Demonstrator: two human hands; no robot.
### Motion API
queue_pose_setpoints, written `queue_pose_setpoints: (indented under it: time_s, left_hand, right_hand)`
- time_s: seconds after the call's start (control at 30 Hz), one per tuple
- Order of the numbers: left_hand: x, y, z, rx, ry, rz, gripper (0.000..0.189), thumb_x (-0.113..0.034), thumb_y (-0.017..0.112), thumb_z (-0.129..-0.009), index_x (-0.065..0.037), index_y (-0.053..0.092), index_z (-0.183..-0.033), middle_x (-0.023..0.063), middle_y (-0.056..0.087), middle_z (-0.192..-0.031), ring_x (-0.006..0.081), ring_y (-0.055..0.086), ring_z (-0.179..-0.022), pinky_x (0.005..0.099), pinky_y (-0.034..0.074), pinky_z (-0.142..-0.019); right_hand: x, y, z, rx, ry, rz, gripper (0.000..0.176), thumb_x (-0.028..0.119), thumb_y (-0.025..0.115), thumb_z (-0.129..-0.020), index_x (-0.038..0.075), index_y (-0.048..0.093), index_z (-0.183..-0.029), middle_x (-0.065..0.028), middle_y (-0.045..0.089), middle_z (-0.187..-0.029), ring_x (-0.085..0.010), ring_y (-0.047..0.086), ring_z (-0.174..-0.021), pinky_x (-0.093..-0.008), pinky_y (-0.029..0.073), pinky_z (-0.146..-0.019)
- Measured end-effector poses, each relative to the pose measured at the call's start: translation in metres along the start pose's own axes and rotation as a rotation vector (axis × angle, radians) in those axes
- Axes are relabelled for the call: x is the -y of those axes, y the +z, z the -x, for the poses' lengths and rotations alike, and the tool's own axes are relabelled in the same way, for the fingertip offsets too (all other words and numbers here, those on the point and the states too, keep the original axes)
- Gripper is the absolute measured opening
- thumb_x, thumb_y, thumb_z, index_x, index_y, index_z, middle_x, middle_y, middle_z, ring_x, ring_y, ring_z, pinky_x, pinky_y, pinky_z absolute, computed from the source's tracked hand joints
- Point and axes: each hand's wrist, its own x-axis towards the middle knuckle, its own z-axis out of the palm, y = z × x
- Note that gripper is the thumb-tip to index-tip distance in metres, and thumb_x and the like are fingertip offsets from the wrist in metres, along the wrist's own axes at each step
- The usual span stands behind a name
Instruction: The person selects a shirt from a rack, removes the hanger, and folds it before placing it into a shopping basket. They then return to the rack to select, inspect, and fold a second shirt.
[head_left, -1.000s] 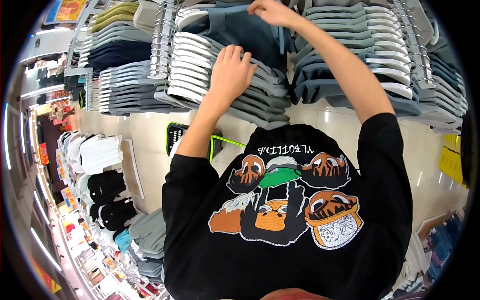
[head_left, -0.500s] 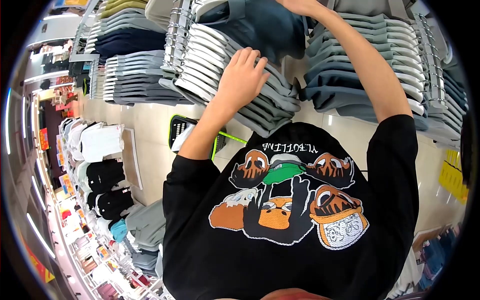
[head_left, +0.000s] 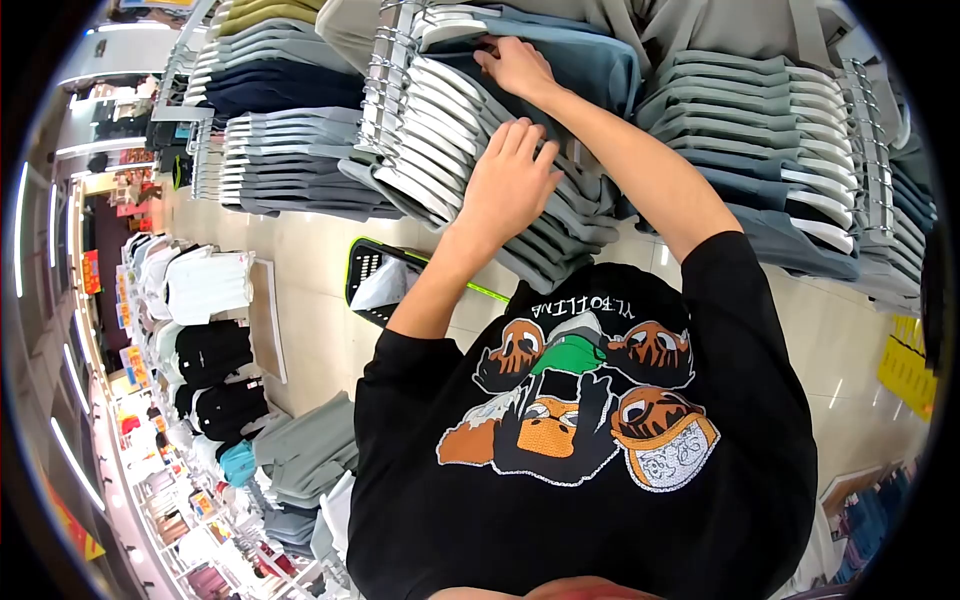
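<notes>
A blue garment hangs beyond packed gray garments. The left hand lies on them, fingers slightly apart; the right hand, grip unclear, seems to adjust the blue garment near its hanger, which calls for steadying the row.

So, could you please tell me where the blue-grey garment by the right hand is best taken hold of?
Probably by the exposed part of its white hanger, with the grip coming from above, on the metal rail side. There the pale hanger shows outside the blue-grey garment, whose cloth looks soft and likely to fold.
</notes>
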Motion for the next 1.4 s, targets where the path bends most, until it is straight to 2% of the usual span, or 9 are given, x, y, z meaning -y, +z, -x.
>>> queue_pose_setpoints:
  time_s: [0.07,0.23,0.33,0.67,0.83,0.9,1.17,1.3,1.4]
  left_hand:
    - [-0.001,-0.002,0.001,-0.001,-0.021,0.026,0.034,-0.021,0.074,-0.084,-0.002,0.063,-0.111,0.0148,0.060,-0.119,0.0345,0.053,-0.122,0.0445,0.042,-0.107]
    - [0.002,-0.001,0.006,-0.020,-0.028,0.049,0.034,-0.020,0.074,-0.084,-0.002,0.063,-0.111,0.0147,0.059,-0.120,0.0343,0.052,-0.122,0.0436,0.043,-0.106]
    - [0.005,-0.001,0.008,0.005,-0.012,0.048,0.038,-0.023,0.073,-0.084,0.000,0.064,-0.113,0.0166,0.060,-0.122,0.0335,0.050,-0.125,0.0426,0.038,-0.111]
    - [0.007,-0.002,0.008,-0.025,0.010,0.061,0.037,-0.021,0.073,-0.085,-0.002,0.062,-0.115,0.0151,0.059,-0.122,0.0341,0.052,-0.122,0.0432,0.042,-0.106]
    - [0.009,-0.004,0.010,-0.018,0.026,0.075,0.037,-0.022,0.073,-0.086,-0.002,0.062,-0.115,0.0156,0.059,-0.121,0.0341,0.052,-0.122,0.0432,0.041,-0.107]
    - [0.009,-0.003,0.011,-0.006,0.021,0.064,0.038,-0.022,0.073,-0.085,-0.001,0.061,-0.115,0.0161,0.059,-0.122,0.0341,0.052,-0.123,0.0430,0.041,-0.107]
    - [0.005,-0.004,0.010,0.017,0.022,0.007,0.038,-0.022,0.072,-0.086,0.000,0.061,-0.115,0.0180,0.059,-0.123,0.0346,0.051,-0.124,0.0442,0.039,-0.110]
    - [0.003,-0.004,0.010,0.039,0.021,-0.010,0.041,-0.023,0.073,-0.086,0.002,0.059,-0.116,0.0187,0.059,-0.124,0.0349,0.051,-0.124,0.0445,0.038,-0.110]
    - [0.002,-0.007,0.011,0.021,0.018,0.026,0.044,-0.022,0.073,-0.085,0.004,0.057,-0.117,0.0183,0.059,-0.120,0.0348,0.052,-0.121,0.0435,0.040,-0.108]
  right_hand:
    - [-0.005,0.014,-0.014,-0.086,0.053,-0.023,0.043,0.041,0.063,-0.095,0.017,0.068,-0.130,-0.0159,0.073,-0.115,-0.0396,0.066,-0.114,-0.0483,0.050,-0.100]
    - [-0.015,0.014,-0.018,0.001,0.043,-0.151,0.039,0.044,0.067,-0.093,0.012,0.076,-0.115,-0.0059,0.077,-0.095,-0.0232,0.071,-0.092,-0.0360,0.052,-0.090]
    - [-0.021,0.003,-0.002,0.162,-0.141,-0.294,0.026,0.026,0.060,-0.103,0.013,0.075,-0.120,-0.0024,0.074,-0.094,-0.0117,0.064,-0.083,-0.0286,0.050,-0.086]
    - [-0.031,-0.006,0.002,0.244,-0.136,-0.374,0.026,0.021,0.056,-0.105,0.012,0.073,-0.123,0.0016,0.069,-0.091,-0.0100,0.060,-0.087,-0.0264,0.045,-0.089]
    - [-0.034,-0.019,0.008,0.246,-0.205,-0.224,0.033,0.010,0.051,-0.104,0.004,0.063,-0.134,-0.0030,0.073,-0.108,-0.0145,0.064,-0.096,-0.0282,0.047,-0.097]
    - [-0.019,-0.035,0.034,0.170,-0.167,0.114,0.036,0.013,0.055,-0.099,0.007,0.063,-0.134,-0.0118,0.073,-0.108,-0.0253,0.069,-0.095,-0.0340,0.052,-0.091]
    - [0.038,-0.099,0.114,-0.327,-0.689,0.438,0.029,0.018,0.063,-0.095,0.006,0.063,-0.121,-0.0139,0.070,-0.113,-0.0341,0.066,-0.105,-0.0420,0.052,-0.088]
    - [0.003,-0.071,0.122,-0.028,-0.229,0.268,0.032,0.021,0.062,-0.097,0.005,0.059,-0.125,-0.0185,0.065,-0.116,-0.0391,0.059,-0.113,-0.0454,0.047,-0.094]
    - [-0.006,-0.062,0.133,0.044,-0.293,0.165,0.035,0.030,0.056,-0.103,0.004,0.057,-0.126,-0.0224,0.066,-0.112,-0.0401,0.060,-0.110,-0.0457,0.048,-0.095]
